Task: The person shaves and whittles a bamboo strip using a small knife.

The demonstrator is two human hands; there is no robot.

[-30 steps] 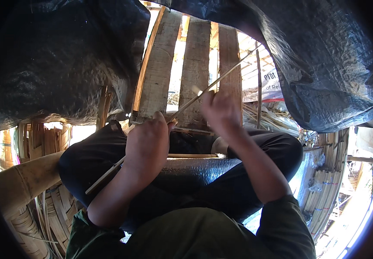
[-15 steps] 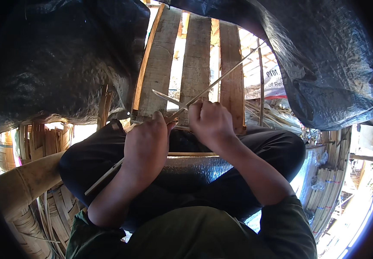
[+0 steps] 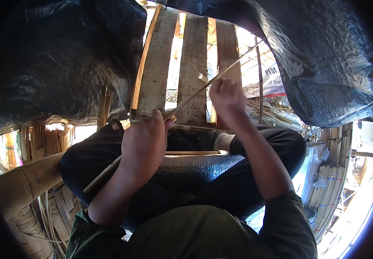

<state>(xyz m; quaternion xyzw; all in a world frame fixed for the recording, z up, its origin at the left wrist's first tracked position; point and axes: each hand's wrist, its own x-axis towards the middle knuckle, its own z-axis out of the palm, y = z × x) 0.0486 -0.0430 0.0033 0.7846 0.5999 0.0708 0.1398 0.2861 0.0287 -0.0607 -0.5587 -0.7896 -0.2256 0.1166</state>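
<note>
My left hand (image 3: 144,137) is closed round a long, thin bamboo strip (image 3: 191,97). The strip slants from beside my left forearm up toward the far right. Farther along it, my right hand (image 3: 228,97) is a closed fist holding a knife. Only a short, bright bit of the knife blade (image 3: 202,77) shows beyond the strip; its handle is hidden in my fist. The strip's near end (image 3: 89,187) sticks out by my left thigh.
Wooden planks (image 3: 194,64) with gaps stand ahead of me. Dark plastic sheeting (image 3: 61,64) hangs at left, with more sheeting (image 3: 324,64) at right. A thick bamboo pole (image 3: 26,181) lies by my left knee. Bundled strips (image 3: 327,185) stand at right.
My right hand with the knife has moved up and to the right along the strip, away from my left hand. The left hand has barely shifted and keeps its hold.
</note>
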